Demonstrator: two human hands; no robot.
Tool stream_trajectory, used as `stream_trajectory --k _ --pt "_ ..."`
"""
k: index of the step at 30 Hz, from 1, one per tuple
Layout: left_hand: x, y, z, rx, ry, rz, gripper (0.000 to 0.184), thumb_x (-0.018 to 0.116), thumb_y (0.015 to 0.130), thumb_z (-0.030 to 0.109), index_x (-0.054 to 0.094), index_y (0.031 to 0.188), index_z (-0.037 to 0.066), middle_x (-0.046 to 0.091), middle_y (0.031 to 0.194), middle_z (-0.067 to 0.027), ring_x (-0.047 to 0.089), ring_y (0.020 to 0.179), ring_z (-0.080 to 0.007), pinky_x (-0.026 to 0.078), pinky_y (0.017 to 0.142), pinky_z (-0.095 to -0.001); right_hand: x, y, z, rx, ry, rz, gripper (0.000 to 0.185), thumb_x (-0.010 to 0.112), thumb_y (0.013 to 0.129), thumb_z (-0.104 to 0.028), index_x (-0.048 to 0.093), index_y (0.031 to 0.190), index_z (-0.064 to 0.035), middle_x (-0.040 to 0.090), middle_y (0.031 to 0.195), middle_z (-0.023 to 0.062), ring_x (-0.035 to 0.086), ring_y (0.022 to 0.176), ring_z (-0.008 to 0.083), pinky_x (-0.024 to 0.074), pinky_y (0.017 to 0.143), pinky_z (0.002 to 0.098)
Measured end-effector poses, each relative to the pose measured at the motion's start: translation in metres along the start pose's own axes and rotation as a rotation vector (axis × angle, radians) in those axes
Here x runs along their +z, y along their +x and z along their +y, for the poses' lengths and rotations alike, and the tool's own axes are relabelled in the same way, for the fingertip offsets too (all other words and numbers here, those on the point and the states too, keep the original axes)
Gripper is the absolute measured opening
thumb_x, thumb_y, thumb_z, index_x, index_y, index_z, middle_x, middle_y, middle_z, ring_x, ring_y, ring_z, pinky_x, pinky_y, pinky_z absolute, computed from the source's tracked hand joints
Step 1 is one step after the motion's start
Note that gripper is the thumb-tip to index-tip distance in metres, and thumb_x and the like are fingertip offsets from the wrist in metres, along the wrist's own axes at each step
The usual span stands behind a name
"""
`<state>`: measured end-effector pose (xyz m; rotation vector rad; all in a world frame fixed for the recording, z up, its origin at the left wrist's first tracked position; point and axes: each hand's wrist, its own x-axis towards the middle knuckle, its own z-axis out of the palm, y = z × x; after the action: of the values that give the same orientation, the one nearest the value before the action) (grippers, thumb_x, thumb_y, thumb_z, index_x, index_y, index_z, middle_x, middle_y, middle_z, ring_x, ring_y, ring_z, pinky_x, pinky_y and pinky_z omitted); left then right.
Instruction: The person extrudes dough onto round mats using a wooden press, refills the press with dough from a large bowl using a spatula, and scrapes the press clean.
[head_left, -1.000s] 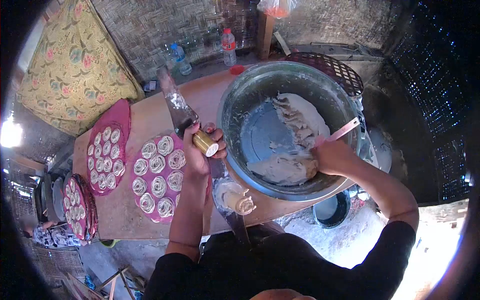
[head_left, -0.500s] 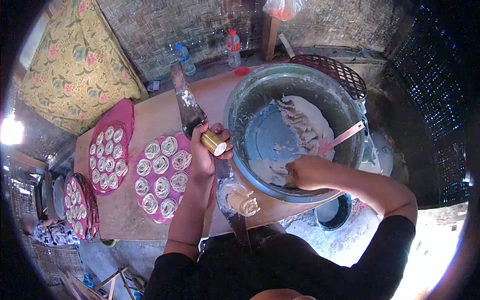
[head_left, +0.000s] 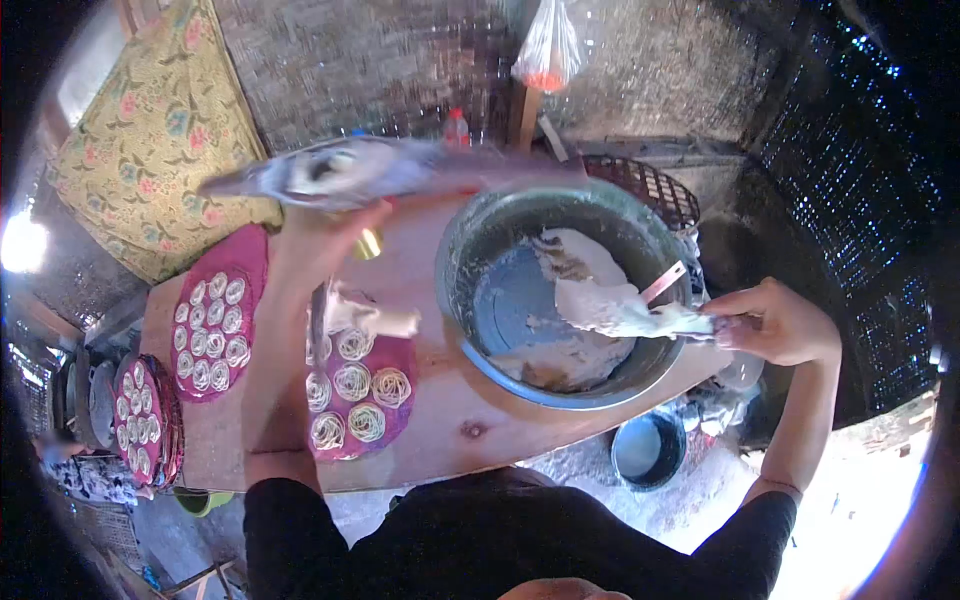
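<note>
left hand (head_left: 338, 228): fingers clamped on 1 blurred tool (head_left: 370, 168) | right hand (head_left: 778, 322): clamped on 1 white-smeared paddle (head_left: 610, 308) | 1 tub (head_left: 465, 255) sat at table (head_left: 540, 440)'s right edge

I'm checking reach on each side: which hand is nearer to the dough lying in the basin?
Right. The right hand is just outside the right rim of the basin, to the right of the dough; the left hand is farther off, beyond the left rim.

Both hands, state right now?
Left hand: closed on a blurred long tool with a gold cylinder.
Right hand: closed on a dough-smeared object extending over the basin; can't tell what.
</note>
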<state>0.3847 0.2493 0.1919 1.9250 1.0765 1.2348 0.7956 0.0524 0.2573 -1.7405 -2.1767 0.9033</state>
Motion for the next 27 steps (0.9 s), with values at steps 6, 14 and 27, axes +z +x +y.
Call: stream_trajectory --k 6,14,27 --pt "0.068 0.002 0.022 0.493 0.211 -0.443 0.042 0.067 0.075 0.031 0.060 0.110 0.008 0.061 0.104 -0.0082 0.059 0.097 -0.0230 0.048 0.085 -0.0385 -0.037 -0.004 -0.007 0.018 0.243 -0.157 0.040 0.063 0.089 -0.028 0.061 0.113 0.0040 0.061 0.071 0.0013 0.049 0.058 0.0051 0.0396 0.050 0.0204" --pt "0.134 -0.016 0.064 0.725 0.825 -0.146 0.033 0.069 0.074 0.034 0.059 0.094 0.010 0.062 0.089 -0.0051 0.061 0.077 -0.0233 0.051 0.075 -0.0361 0.013 0.011 -0.059 -0.450 -1.031 0.721 0.018 0.061 0.076 -0.015 0.068 0.092 -0.0103 0.056 0.063 0.0059 0.061 0.065 0.0191 0.0464 0.055 0.0338" --pt "0.101 0.021 0.028 0.855 0.869 0.119 0.032 0.050 0.088 0.039 0.065 0.103 0.015 0.066 0.102 -0.0061 0.061 0.094 -0.0258 0.048 0.085 -0.0370 0.070 -0.042 -0.015 -0.349 -0.558 1.291 0.041 0.062 0.079 -0.003 0.060 0.119 -0.0145 0.058 0.068 0.0100 0.058 0.053 0.0282 0.0473 0.048 0.0368"
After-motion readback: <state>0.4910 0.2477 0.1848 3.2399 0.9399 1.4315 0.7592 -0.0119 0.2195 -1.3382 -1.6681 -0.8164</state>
